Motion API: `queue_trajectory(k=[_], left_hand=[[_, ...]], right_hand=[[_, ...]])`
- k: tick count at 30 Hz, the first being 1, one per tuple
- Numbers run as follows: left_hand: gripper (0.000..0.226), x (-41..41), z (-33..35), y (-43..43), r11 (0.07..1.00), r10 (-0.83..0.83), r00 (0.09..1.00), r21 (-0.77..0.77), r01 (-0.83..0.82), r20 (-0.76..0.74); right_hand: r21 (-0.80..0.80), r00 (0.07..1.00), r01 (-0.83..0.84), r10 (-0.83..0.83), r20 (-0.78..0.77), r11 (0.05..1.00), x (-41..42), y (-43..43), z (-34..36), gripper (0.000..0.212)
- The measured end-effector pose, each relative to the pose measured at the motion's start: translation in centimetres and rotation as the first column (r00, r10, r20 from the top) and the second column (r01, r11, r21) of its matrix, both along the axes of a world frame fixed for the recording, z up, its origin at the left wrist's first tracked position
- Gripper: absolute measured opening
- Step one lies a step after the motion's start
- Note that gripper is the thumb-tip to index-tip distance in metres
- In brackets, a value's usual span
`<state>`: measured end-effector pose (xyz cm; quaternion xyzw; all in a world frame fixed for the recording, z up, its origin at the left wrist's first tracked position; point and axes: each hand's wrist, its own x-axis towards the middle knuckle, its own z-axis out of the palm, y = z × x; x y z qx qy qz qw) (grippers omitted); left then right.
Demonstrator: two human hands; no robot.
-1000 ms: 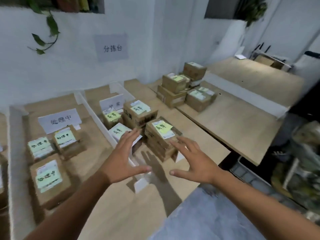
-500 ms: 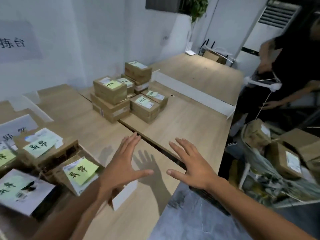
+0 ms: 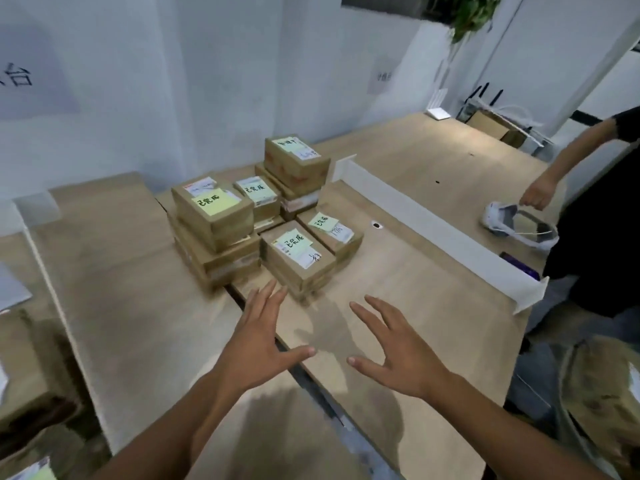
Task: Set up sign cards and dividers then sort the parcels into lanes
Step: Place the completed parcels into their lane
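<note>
A cluster of brown cardboard parcels with yellow-green sticky notes stands stacked on the wooden table: a tall left stack (image 3: 213, 216), a front parcel (image 3: 298, 258), and a back stack (image 3: 296, 161). My left hand (image 3: 258, 341) hovers open just in front of the front parcel, fingers spread and pointing at it. Beside it to the right, my right hand (image 3: 394, 351) is open too, holding nothing. A white divider strip (image 3: 440, 225) stands upright on the table right of the parcels. Another white divider (image 3: 45, 258) runs along the left.
A person in black (image 3: 602, 209) stands at the table's right edge, holding a white headset (image 3: 512, 225). More parcels sit at the lower left (image 3: 24, 393) and in a bag at the lower right (image 3: 602, 396). A dark gap (image 3: 298, 368) runs between two tabletops.
The view has swung right, away from the sorted lanes and toward the stacked parcels. Both open hands have moved forward, closer to the front parcel.
</note>
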<state>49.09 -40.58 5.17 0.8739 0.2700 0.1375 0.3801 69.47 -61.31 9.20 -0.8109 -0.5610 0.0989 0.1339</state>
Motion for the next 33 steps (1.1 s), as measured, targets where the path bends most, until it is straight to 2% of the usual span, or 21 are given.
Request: queue_trajectory(k=[4,10,15,19,21,24,29,33], left_hand=[[0.126,6.0,-2.4,2.0,0.994,0.113,0.991,0.002,-0.113,-0.067],[0.128,13.9,-5.8,4.4,0.955,0.268,0.946,-0.083,-0.286,-0.179],[0.132,18.5,-9.6,8.4,0.936,0.311,0.937,-0.117,-0.331,-0.163],[0.130,20.4,-12.8,10.4,0.917,0.331,0.925,-0.166,-0.361,-0.185],[0.120,20.6,-14.4,10.7,0.898,0.362,0.924,-0.220,-0.382,-0.127],[0.109,20.6,-15.9,10.4,0.894,0.408,0.912,-0.181,-0.410,-0.047],[0.106,20.4,-15.4,9.6,0.908,0.378,0.925,-0.177,-0.379,-0.044],[0.105,18.5,-12.8,6.6,0.949,0.271,0.962,-0.173,-0.262,0.031]], right_hand=[[0.011,0.995,-0.074,0.075,-0.073,0.997,7.7,5.6,-3.2,0.090],[-0.069,0.974,-0.192,0.181,-0.140,0.979,17.4,13.9,-7.3,0.095],[-0.086,0.955,-0.261,0.244,-0.167,0.961,20.7,20.2,-11.9,0.100],[-0.118,0.946,-0.315,0.303,-0.114,0.942,21.7,23.4,-15.7,0.097],[-0.074,0.944,-0.318,0.309,-0.115,0.945,22.0,23.8,-17.5,0.093],[-0.006,0.940,-0.311,0.307,-0.151,0.950,22.3,23.9,-19.2,0.088],[0.084,0.900,-0.337,0.347,-0.264,0.938,22.2,22.0,-18.4,0.076],[0.110,0.883,-0.339,0.356,-0.306,0.934,21.7,17.1,-15.6,0.096]])
